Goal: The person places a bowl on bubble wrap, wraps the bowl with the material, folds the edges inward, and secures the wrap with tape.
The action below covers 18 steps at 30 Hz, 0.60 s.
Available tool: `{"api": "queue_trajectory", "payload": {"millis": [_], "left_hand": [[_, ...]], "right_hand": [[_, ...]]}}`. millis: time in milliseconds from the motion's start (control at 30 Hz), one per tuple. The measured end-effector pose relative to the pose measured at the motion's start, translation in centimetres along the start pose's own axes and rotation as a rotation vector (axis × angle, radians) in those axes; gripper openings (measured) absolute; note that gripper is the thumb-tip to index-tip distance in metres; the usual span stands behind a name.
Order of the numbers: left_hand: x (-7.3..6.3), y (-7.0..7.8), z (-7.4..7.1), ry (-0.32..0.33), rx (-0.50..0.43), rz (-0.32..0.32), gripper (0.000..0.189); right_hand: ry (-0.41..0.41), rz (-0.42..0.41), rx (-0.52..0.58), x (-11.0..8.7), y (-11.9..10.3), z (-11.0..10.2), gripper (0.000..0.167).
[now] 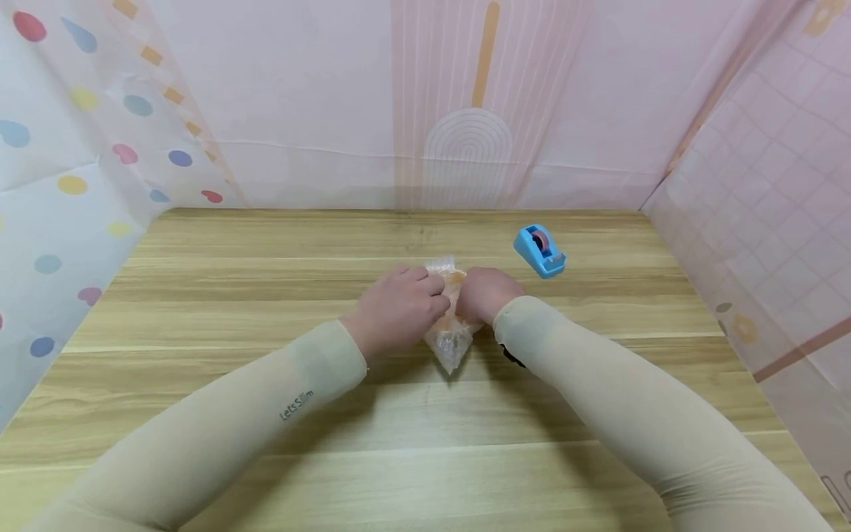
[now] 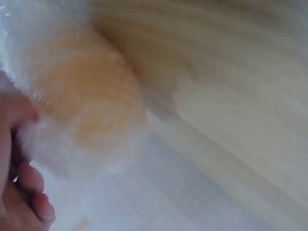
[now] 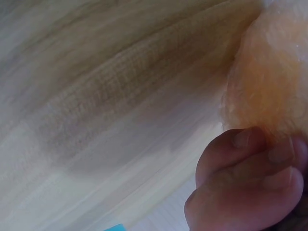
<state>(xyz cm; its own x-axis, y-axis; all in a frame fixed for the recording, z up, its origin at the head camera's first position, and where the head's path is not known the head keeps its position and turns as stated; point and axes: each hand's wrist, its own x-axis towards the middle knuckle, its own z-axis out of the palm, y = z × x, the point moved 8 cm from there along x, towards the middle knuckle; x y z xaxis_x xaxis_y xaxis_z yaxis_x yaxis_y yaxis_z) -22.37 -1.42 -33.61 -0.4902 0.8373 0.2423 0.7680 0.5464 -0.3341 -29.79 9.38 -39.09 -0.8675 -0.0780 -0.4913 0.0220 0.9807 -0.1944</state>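
An orange item (image 2: 91, 96) is wrapped in clear bubble wrap (image 1: 450, 349) near the middle of the table. Its kind cannot be told through the film. The wrap tapers to a point toward the person, and a crumpled end sticks up on the far side. My left hand (image 1: 402, 307) grips the bundle from the left with curled fingers. From the right, my right hand (image 1: 488, 294) holds it, and the right wrist view shows bent fingers (image 3: 250, 187) pressed against the film. Both hands cover much of the bundle's sides.
A blue tape dispenser (image 1: 540, 251) with a roll in it stands to the right, beyond my right hand. The wood-grain table (image 1: 199, 295) meets patterned cloth walls (image 1: 319, 111) at the back and on both sides.
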Motion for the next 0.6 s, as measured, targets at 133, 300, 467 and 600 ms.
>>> {"api": "queue_trajectory", "payload": {"millis": [133,300,467,600], "left_hand": [[-0.5,0.0,-0.3,-0.012,0.036,0.033,0.017],[-0.9,0.2,-1.1,0.036,0.092,0.068,0.017],[-0.9,1.2,-1.6,-0.017,0.158,0.13,0.022],[-0.9,1.9,-1.2,-0.145,0.144,0.123,0.016]], "right_hand": [[0.005,-0.001,-0.013,0.2,0.1,0.0,0.024],[0.006,-0.011,-0.028,0.2,0.0,0.0,0.026],[0.011,-0.003,-0.024,0.3,0.1,0.0,0.017],[0.02,0.003,-0.015,0.3,0.1,0.1,0.014]]}}
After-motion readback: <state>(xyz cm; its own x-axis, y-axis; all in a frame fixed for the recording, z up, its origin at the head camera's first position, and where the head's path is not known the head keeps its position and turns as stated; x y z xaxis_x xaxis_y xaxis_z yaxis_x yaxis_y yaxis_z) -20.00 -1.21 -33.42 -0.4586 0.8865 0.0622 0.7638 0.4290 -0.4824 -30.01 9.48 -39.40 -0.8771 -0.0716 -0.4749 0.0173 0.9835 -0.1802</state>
